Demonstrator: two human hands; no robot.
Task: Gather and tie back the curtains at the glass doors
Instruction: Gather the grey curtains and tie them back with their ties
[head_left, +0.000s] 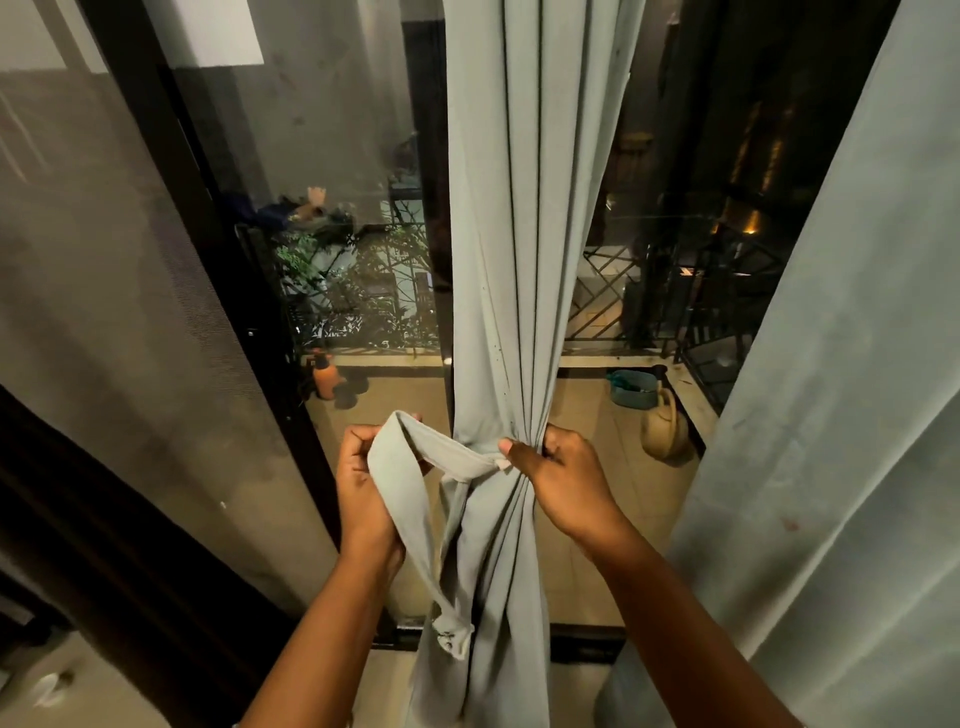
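Observation:
A pale grey-green curtain (524, 218) hangs gathered into a narrow bunch in front of the glass doors (332, 156). A matching fabric tie-back strip (402, 493) wraps round the bunch at waist height. My right hand (556, 473) grips the gathered curtain and pinches the strip against it. My left hand (366, 483) holds the strip's loop out to the left. The strip's free end (453, 631) hangs down with a small fastener on it.
A second curtain (841, 415) of the same colour hangs loose at the right. Dark door frames (218, 270) stand to the left. Through the glass lie a tiled balcony with a railing (613, 301), an orange spray bottle (326, 375), a teal basket (634, 388) and a tan watering can (667, 428).

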